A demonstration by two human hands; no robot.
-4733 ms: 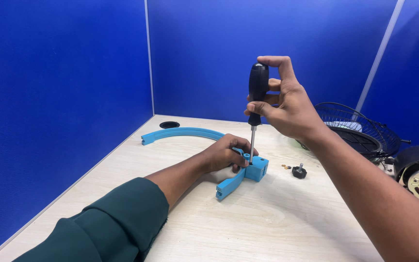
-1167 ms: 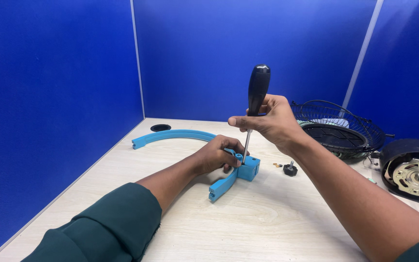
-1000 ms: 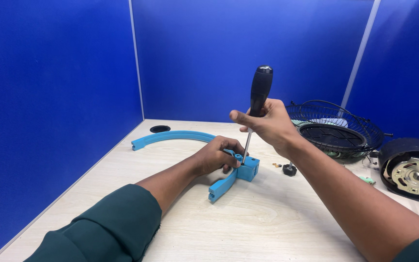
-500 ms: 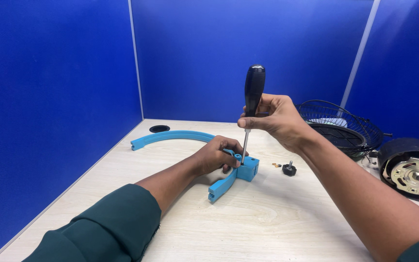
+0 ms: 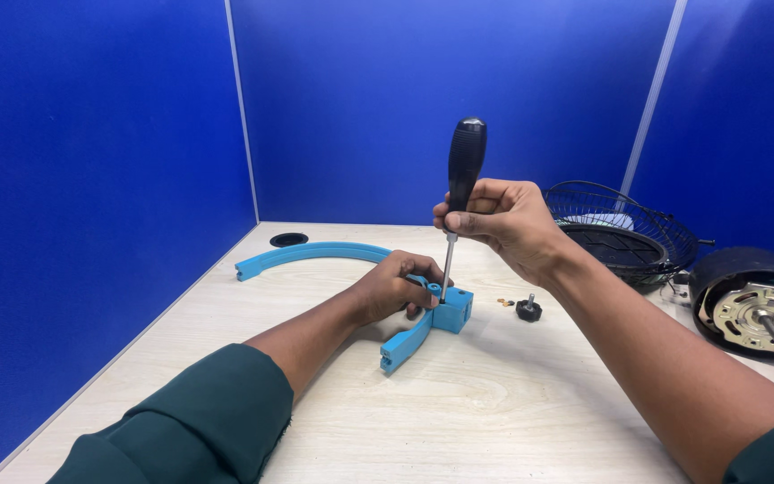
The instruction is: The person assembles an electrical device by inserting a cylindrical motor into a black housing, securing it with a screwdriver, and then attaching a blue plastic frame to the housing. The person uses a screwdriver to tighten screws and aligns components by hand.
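Left hand (image 5: 393,289) lies on the desk (image 5: 494,412), fingers curled and clamped over the blue plastic bracket (image 5: 427,321), pinning it flat near the middle of the desk. From under that hand a long curved blue arm (image 5: 311,254) of the same piece sweeps away to the far left, ending close to a dark round cable hole (image 5: 288,239) in the desk.

Right hand (image 5: 499,220) is closed around the lower part of a black-handled screwdriver (image 5: 464,166), which stands nearly upright with its thin shaft running down into the top of the bracket's block-shaped end. Compared with half a second ago, the handle has shifted slightly to the right and the grip sits lower on it, while the tip stays in the same spot; this suggests the screw is being turned rather than the tool lifted away. Whether the tip is fully seated in a screw head cannot be told from here.

Right of the bracket, apart from it, lie a small black knob (image 5: 528,311) and a tiny brass-coloured piece (image 5: 504,303). Farther right stands a black wire fan guard (image 5: 624,233), and at the right edge a fan motor housing (image 5: 754,305) with its metal shaft showing. None of these crowds the hands.
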